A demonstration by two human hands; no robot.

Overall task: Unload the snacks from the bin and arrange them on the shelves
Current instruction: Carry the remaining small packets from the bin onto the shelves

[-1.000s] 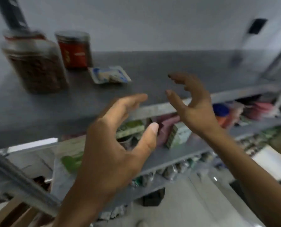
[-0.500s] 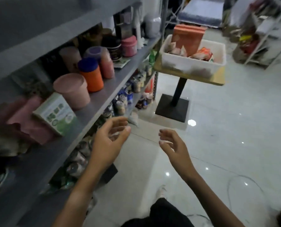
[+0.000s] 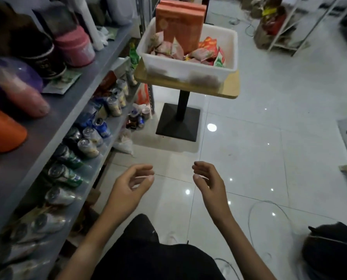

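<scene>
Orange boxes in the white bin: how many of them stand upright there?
2: two orange boxes stand upright, one behind the other, at the far side of the white bin. Others may be hidden.

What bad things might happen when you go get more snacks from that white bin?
1. The bin sits on a small table with one thin post; a hard tug might tip it.
2. A cable loops on the floor near the feet, so a step could catch it.
3. The tall orange box stands above the rim and may topple when packets are pulled out.
</scene>
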